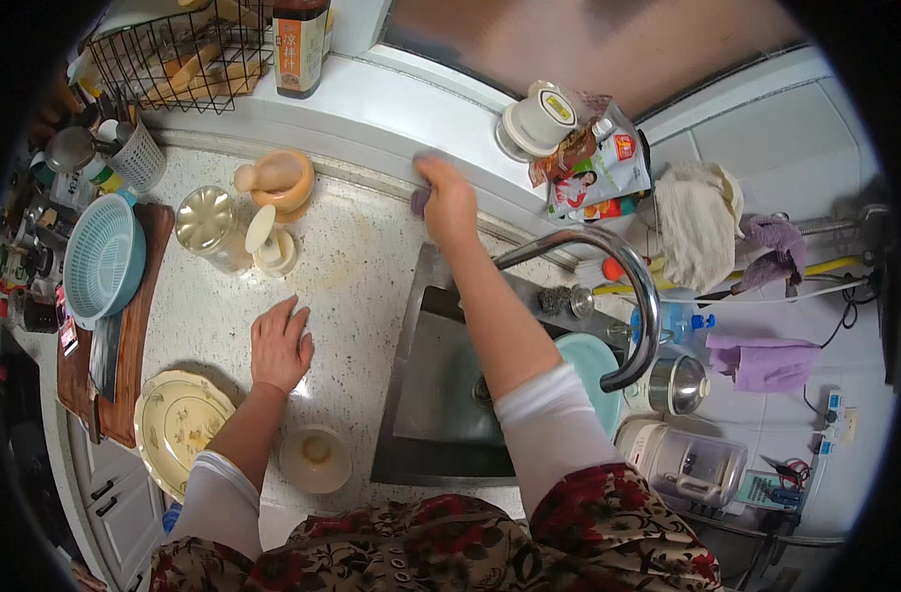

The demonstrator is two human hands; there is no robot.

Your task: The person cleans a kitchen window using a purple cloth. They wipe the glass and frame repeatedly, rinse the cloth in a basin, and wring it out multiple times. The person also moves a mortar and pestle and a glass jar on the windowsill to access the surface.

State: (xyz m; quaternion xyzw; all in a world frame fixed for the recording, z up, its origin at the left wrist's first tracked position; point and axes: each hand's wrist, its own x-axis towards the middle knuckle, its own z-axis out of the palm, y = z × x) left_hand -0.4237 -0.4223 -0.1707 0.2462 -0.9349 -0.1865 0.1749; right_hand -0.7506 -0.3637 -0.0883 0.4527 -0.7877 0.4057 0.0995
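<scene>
My right hand (450, 207) reaches across to the back edge of the counter, against the low wall under the window sill. A bit of purple cloth (419, 202) shows beneath its palm; the rest of the cloth is hidden by the hand. The fingertips are blurred. My left hand (279, 344) rests on the speckled countertop (347, 355) with nothing in it, thumb apart from the fingers. Just beyond it stand a cream pump dispenser (274, 251) and a glass jar (214, 229). Faint brownish marks show on the counter between the two hands.
A sink (436, 370) with a chrome faucet (628, 274) lies under my right forearm. Near my left arm are a patterned plate (180, 407) and a small bowl (316, 477). A wooden mortar (291, 192), blue colander (103, 255) and cleaver (106, 359) are farther left.
</scene>
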